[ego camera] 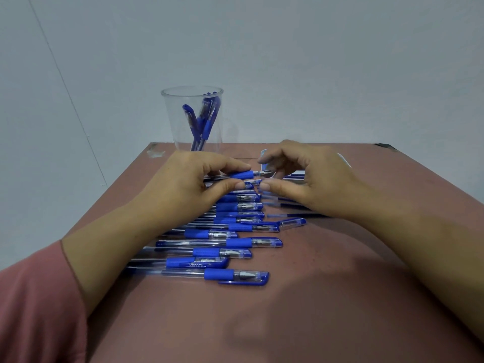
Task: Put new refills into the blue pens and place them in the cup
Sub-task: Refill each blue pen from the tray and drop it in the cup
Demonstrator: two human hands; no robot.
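1. L hand (193, 176): fingers curled, thumb under and index on top, pinching 1 pen (242, 175) at the blue grip.
2. Pen is held just above the row, roughly level. Its bare metal tip points right and the clear barrel runs left, hidden behind the L fingers.
3. R hand (309, 176): fingers curled in a C, thumb and index a narrow gap apart. The pen tip sits in that gap. The index tip is blurred, so can't tell if it touches the tip or pinches anything.
4. The 2 thumbs are nearly tip to tip, just below the pen.
5. Cup (172, 121): clear, upright at the far edge of the table (340, 284), behind the L hand. It has a few blue pens (207, 121) inside, leaning toward its right wall.
6. Row of capped pens (235, 242) lies side by side under and near the L forearm, caps to the right.
7. Refills (290, 205): thin, lying under the R hand, right of the row.
8. 1 loose cap (293, 221) lies just right of the row, near the refills.
9. White-blue pack (264, 153) is mostly hidden behind the R hand.
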